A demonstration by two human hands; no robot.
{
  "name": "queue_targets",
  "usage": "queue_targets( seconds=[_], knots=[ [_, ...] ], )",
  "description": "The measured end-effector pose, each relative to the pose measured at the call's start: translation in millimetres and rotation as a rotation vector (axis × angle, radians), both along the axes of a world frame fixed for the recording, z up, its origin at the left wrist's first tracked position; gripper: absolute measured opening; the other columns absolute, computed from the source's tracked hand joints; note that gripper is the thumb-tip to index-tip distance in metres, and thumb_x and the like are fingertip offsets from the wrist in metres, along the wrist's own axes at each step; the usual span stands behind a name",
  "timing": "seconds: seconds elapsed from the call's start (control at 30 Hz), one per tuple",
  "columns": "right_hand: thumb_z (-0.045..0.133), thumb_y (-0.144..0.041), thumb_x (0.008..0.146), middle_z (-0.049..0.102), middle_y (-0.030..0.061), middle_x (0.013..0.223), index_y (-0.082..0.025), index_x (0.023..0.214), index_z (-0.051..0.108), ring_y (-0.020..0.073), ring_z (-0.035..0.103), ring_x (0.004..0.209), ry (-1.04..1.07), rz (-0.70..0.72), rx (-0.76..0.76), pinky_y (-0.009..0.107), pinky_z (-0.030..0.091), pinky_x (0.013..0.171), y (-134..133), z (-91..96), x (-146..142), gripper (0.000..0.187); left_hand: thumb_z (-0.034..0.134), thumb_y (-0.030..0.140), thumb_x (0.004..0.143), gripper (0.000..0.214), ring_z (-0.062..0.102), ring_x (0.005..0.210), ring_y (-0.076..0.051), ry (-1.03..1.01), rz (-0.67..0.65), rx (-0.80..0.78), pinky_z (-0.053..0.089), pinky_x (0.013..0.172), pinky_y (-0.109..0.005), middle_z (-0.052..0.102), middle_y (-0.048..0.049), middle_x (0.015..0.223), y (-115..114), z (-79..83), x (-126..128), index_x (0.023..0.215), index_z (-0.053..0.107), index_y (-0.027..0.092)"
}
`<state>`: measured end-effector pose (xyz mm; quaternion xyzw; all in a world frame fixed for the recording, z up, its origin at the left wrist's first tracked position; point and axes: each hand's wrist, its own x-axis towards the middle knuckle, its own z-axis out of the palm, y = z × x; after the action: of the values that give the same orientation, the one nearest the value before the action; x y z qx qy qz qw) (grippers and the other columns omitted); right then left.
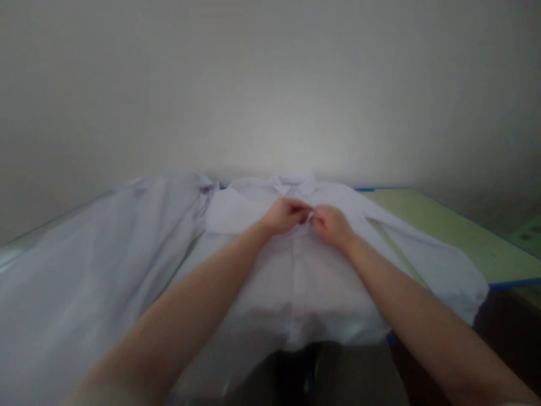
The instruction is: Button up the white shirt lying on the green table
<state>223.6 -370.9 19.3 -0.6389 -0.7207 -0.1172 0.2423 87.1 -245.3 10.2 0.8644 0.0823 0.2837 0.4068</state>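
A white long-sleeved shirt lies spread front up, its collar at the far side and its lower hem hanging over the near edge. Both hands meet over the middle of its front placket. My left hand has its fingers pinched on the shirt fabric, coming from the left. Close against it, my right hand is closed on the cloth from the other side. A small bit of lifted placket shows between the fingertips; any button there is too blurred to tell. The shirt's left-side sleeve is folded across its chest, while the other stretches out to the right.
More white cloth lies heaped along the left and reaches the near edge. Underneath is a pale green table with a blue edge. A plain grey wall rises behind it. Dark floor shows at the lower right.
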Motion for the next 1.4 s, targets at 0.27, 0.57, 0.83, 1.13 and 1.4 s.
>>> queue_targets(
  seconds=[0.27,0.57,0.83,1.13,1.4],
  knots=[
    [0.046,-0.032,0.086,0.066,0.0021,0.076,-0.016,0.088,0.068,0.0143,0.057,0.071,0.404,-0.01,-0.069,0.022,0.041,0.065,3,-3.8,8,0.027,0.05,0.022,0.083,0.026,0.062,0.076,-0.012,-0.063,0.032,0.286,0.046,0.071,-0.022,0.07,-0.0048,0.086,-5,10.7,-8,0.101,0.07,0.018],
    [0.046,-0.023,0.08,0.068,0.0024,0.095,-0.019,0.096,0.068,0.0169,0.06,0.093,0.617,0.143,-0.188,0.027,0.046,0.082,3,-6.3,10,0.028,0.049,0.025,0.085,0.028,0.061,0.078,-0.014,0.074,-0.015,0.573,0.043,0.072,-0.023,0.068,-0.0059,0.086,-7,22.8,-13,0.102,0.07,0.02],
    [0.051,-0.036,0.08,0.064,0.001,0.073,-0.016,0.081,0.067,0.014,0.057,0.069,0.681,0.087,-0.197,0.025,0.045,0.066,2,-6.7,13,0.026,0.043,0.025,0.087,0.026,0.061,0.081,-0.018,0.197,0.014,0.805,0.043,0.071,-0.028,0.065,-0.0075,0.085,-16,30.4,-13,0.096,0.066,0.017],
    [0.067,-0.032,0.066,0.056,0.0016,0.069,-0.017,0.068,0.059,0.0141,0.05,0.068,0.334,-0.154,0.316,0.027,0.041,0.068,2,4.3,6,0.017,0.049,0.022,0.082,0.019,0.06,0.079,-0.016,0.086,0.263,0.508,0.046,0.069,-0.025,0.067,-0.0068,0.086,-13,13.5,-6,0.087,0.067,0.016],
    [0.063,-0.038,0.074,0.066,0.0039,0.075,-0.018,0.073,0.068,0.0148,0.057,0.068,0.337,-0.226,0.094,0.025,0.041,0.064,5,-1.4,0,0.021,0.053,0.027,0.081,0.021,0.062,0.074,-0.015,0.135,0.262,0.376,0.046,0.067,-0.023,0.07,-0.0065,0.084,-15,13.6,-4,0.085,0.071,0.017]
  ],
)
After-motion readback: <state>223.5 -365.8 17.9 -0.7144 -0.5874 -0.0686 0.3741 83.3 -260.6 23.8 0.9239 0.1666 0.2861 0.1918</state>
